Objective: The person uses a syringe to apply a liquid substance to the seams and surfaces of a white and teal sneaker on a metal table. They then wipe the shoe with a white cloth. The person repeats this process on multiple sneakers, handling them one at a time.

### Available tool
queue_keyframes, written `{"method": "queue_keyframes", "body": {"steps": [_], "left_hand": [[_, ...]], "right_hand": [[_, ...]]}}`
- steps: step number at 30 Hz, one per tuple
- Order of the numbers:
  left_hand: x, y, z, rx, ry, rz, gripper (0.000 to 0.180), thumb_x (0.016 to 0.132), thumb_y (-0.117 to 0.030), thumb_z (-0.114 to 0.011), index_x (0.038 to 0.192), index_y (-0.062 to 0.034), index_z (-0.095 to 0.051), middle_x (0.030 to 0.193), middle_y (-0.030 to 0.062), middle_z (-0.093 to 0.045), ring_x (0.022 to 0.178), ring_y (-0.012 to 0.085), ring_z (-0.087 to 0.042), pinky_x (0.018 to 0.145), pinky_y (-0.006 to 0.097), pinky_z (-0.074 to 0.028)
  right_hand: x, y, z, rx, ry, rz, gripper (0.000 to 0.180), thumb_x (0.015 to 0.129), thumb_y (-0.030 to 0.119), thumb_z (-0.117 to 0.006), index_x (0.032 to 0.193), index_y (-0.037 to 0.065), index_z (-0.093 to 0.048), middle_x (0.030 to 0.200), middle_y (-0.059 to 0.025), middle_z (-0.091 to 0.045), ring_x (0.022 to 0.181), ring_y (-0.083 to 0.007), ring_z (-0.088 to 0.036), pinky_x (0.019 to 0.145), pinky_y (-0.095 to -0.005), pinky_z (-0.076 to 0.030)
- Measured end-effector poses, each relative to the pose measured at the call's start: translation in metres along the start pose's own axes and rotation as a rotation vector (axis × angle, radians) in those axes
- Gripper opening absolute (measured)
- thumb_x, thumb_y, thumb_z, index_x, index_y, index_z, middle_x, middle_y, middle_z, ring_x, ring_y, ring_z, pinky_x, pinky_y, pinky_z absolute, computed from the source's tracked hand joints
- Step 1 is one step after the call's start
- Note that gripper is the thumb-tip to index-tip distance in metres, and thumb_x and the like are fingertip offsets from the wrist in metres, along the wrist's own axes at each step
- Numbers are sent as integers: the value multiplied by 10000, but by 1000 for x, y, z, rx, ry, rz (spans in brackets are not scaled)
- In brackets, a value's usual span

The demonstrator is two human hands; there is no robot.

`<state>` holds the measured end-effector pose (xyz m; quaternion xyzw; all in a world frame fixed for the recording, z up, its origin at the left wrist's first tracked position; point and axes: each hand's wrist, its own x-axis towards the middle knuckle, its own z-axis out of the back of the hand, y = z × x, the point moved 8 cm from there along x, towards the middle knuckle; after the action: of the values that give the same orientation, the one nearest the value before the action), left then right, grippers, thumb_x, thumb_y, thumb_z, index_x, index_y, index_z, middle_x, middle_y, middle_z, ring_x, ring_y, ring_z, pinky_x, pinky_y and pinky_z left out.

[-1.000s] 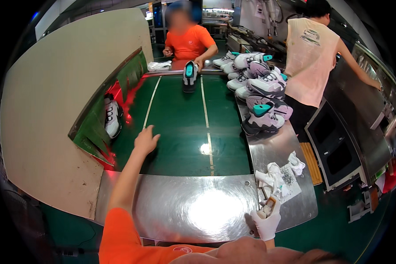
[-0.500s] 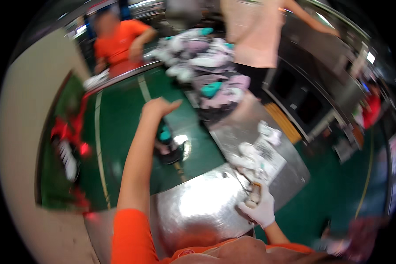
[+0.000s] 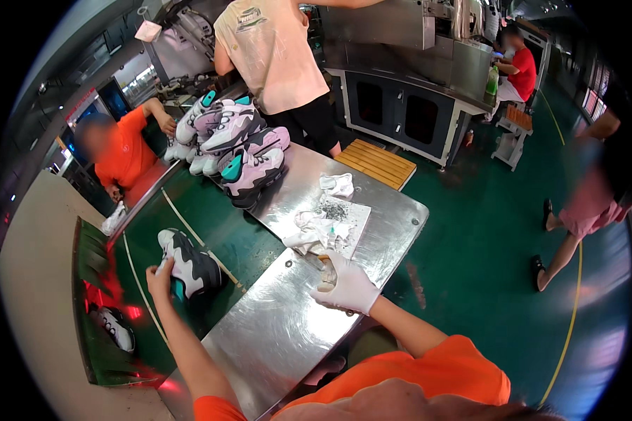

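Gripping the heel of a black-and-white sneaker on the green belt, the left hand closes its fingers (bare); the gloved right hand clasps a brush on the steel tabletop.

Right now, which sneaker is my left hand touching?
The dark-and-white sneaker alone on the green belt; your left hand rests on its heel. The others are piled farther up, untouched.

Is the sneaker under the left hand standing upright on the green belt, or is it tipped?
Upright: the sneaker sits sole-down on the green belt, its top facing up, left hand at its heel.
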<state>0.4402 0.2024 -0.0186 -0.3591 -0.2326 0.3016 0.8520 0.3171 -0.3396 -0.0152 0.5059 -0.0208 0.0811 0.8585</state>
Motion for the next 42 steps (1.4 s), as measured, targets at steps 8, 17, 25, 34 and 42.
{"method": "queue_keyframes", "body": {"steps": [8,17,25,34,42], "left_hand": [[-79,-21,57,-308,-197,-217,397,738,-132,-818,1067,-6,-635,1005,113,-665,897,195,-624,829,320,-496],[-343,-130,126,431,101,-1373,396,655,-30,-735,1020,-172,-679,1114,174,-593,1057,385,-589,864,468,-533],[-403,-84,130,332,258,-1400,252,773,-125,-686,1012,-182,-631,1196,139,-553,1128,362,-548,950,515,-525],[-381,-103,139,253,321,-1350,373,735,-101,-738,1087,-185,-646,1141,138,-634,1089,342,-611,937,488,-529],[-372,-95,144,277,357,-1114,323,762,-116,-718,1078,-161,-673,1177,142,-631,1125,326,-622,969,476,-528]], "right_hand": [[0,-12,-4,86,-57,69,660,739,262,-777,1283,63,-460,798,-50,-602,773,-196,-625,761,-325,-526],[4,-16,-6,31,81,24,808,655,273,-849,1327,18,-478,868,-127,-647,797,-211,-639,769,-347,-527],[-14,3,10,-95,401,-101,759,657,225,-823,1318,43,-498,966,-110,-657,867,-173,-653,777,-312,-535],[4,4,11,57,411,-205,722,644,67,-753,1318,36,-496,1024,-95,-619,834,-129,-639,740,-274,-533],[10,38,6,78,474,-120,728,608,92,-716,1299,12,-503,1009,-72,-601,844,-127,-642,731,-258,-516]]}}
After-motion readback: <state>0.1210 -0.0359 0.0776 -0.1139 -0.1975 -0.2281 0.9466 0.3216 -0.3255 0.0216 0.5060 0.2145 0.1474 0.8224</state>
